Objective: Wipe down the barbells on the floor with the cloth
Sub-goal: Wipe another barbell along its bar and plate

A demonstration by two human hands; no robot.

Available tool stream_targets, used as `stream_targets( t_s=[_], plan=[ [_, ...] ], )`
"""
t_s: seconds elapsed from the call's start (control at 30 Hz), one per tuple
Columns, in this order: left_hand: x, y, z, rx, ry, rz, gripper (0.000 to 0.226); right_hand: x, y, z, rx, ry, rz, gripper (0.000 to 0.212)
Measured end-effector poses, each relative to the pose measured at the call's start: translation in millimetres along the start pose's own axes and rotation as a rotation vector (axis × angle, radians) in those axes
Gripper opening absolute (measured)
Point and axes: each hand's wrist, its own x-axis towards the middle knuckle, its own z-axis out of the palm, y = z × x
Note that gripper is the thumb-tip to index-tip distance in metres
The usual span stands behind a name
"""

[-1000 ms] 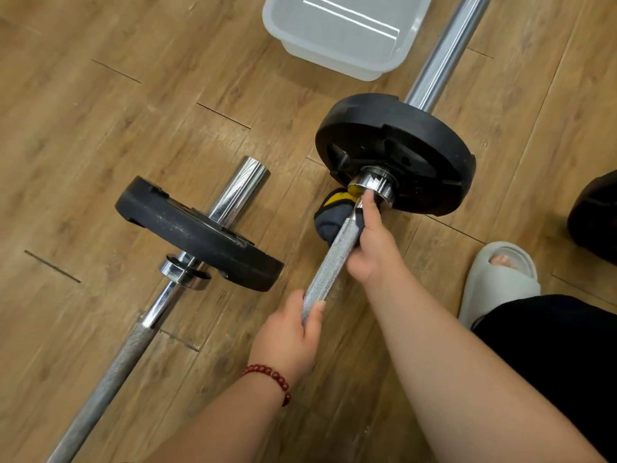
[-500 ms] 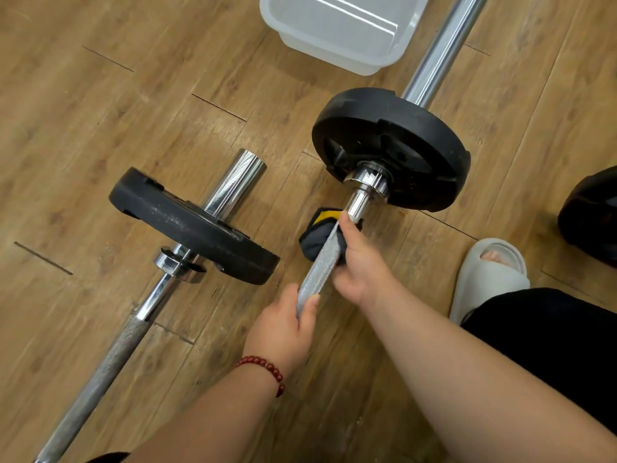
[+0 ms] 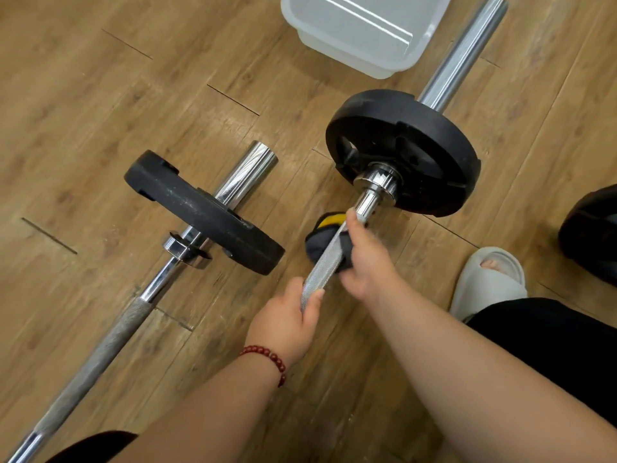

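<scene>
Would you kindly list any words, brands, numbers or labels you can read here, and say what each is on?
No readable text anywhere.
Right weight plate: raised shapes on its face, no legible letters.
Left weight plate: edge-on, nothing legible.
Cloth: yellow patch, no print visible.
Knurled bar, plastic tub: unmarked.
</scene>
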Motion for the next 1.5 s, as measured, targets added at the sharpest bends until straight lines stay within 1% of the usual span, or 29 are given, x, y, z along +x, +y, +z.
stream_targets(
  t_s=[0.07,0.13,0.23,0.3,0.33,0.4,0.47,0.53,0.63,0.7,0.73,0.8,0.83,0.87,0.93,0.97,1.03,1.07,1.1,1.17,1.2,1.23,1.27,1.33,1.37,1.4,1.43,1.47,1.5],
  plan=[
    [0.1,-0.2,1.2,0.009,-0.001,0.000,0.024,9.2,-17.2,5.0,0.126,0.057,-0.044,0.045],
    [1.0,-1.0,2.1,0.016,0.001,0.001,0.028,7.4,-13.2,8.3,0.149,0.068,-0.046,0.052],
    [1.7,-2.6,3.1,-0.003,0.005,0.000,0.031,-6.4,18.5,0.6,-0.030,-0.002,0.027,0.041],
    [2.2,-2.4,3.0,-0.003,0.007,0.000,0.031,-7.8,20.6,-4.6,-0.094,-0.004,0.007,0.040],
    [2.3,-2.1,2.9,0.005,0.007,-0.004,0.031,-1.2,13.5,-5.4,-0.065,0.017,-0.022,0.045],
    [1.7,-2.3,3.2,0.018,0.007,-0.003,0.031,9.3,-8.9,-1.3,0.070,0.057,-0.080,0.058],
    [1.4,-2.3,2.8,0.020,0.007,0.004,0.031,11.2,-19.4,5.9,0.120,0.083,-0.109,0.063],
    [1.6,-3.2,3.1,0.004,0.011,0.002,0.031,0.3,-5.8,7.8,0.044,0.058,-0.104,0.054],
    [2.2,-3.8,3.1,-0.003,0.019,0.007,0.032,-22.5,30.0,-1.9,-0.169,-0.003,-0.049,0.029],
    [2.4,-3.8,3.2,-0.005,0.020,0.006,0.032,-22.3,29.1,-4.4,-0.203,0.010,-0.065,0.025],
    [2.0,-3.3,3.4,-0.002,0.022,0.005,0.032,-16.9,19.4,-1.9,-0.179,0.050,-0.102,0.030],
    [1.0,-2.5,3.4,0.016,0.026,0.007,0.034,-4.5,-3.3,4.3,-0.093,0.105,-0.167,0.058],
    [0.6,-2.2,3.5,0.027,0.023,0.008,0.034,1.0,-8.8,5.8,-0.113,0.126,-0.200,0.072],
    [-0.1,-1.9,3.2,0.030,0.019,0.005,0.034,0.2,-8.4,6.5,-0.169,0.126,-0.233,0.079],
    [-0.7,-1.7,3.1,0.018,0.011,-0.004,0.035,-11.2,4.7,0.3,-0.422,0.137,-0.270,0.083],
    [-1.1,-1.5,2.9,0.011,0.012,-0.006,0.036,-18.1,11.2,-7.7,-0.589,0.128,-0.314,0.075],
    [-1.9,-0.7,2.7,0.008,0.014,-0.009,0.038,-30.5,11.2,-21.7,-0.928,0.162,-0.454,0.047],
    [-2.2,-0.3,2.3,0.005,0.014,-0.009,0.039,-35.2,5.0,-26.6,-1.020,0.175,-0.510,0.039],
    [-2.6,-0.6,2.2,-0.001,0.012,-0.008,0.039,-40.4,-3.4,-29.7,-1.066,0.145,-0.555,0.037],
    [-3.5,-1.6,1.5,-0.012,0.015,0.001,0.040,-50.8,-19.6,-34.4,-1.118,-0.019,-0.674,0.042],
    [-3.5,-2.1,0.6,-0.016,0.018,0.006,0.041,-54.9,-28.8,-33.4,-1.211,-0.100,-0.776,0.046],
    [-3.3,-2.2,-0.5,-0.018,0.023,0.009,0.041,-53.3,-37.6,-31.9,-1.381,-0.168,-0.889,0.051],
    [-3.5,-2.3,-2.0,-0.022,0.029,0.011,0.041,-50.1,-45.0,-29.6,-1.630,-0.233,-0.981,0.056],
    [-4.6,-1.8,-5.3,-0.029,0.036,0.010,0.041,-38.7,-50.9,-24.1,-2.159,-0.294,-1.081,0.060],
    [-5.2,-1.5,-6.6,-0.030,0.038,0.013,0.040,-34.4,-49.0,-22.3,-2.347,-0.294,-1.110,0.060],
    [-6.1,-1.8,-6.9,-0.034,0.046,0.012,0.040,-29.7,-44.6,-23.3,-2.445,-0.302,-1.124,0.061],
    [-5.4,-3.4,-7.4,-0.036,0.056,0.009,0.039,-25.6,-42.3,-23.6,-2.489,-0.322,-1.139,0.064],
    [-4.2,-5.1,-7.8,-0.035,0.066,0.007,0.038,-22.8,-44.3,-23.4,-2.525,-0.384,-1.160,0.068],
    [-3.2,-6.8,-7.3,-0.033,0.074,0.001,0.036,-22.3,-51.5,-20.9,-2.572,-0.500,-1.221,0.069]
  ],
)
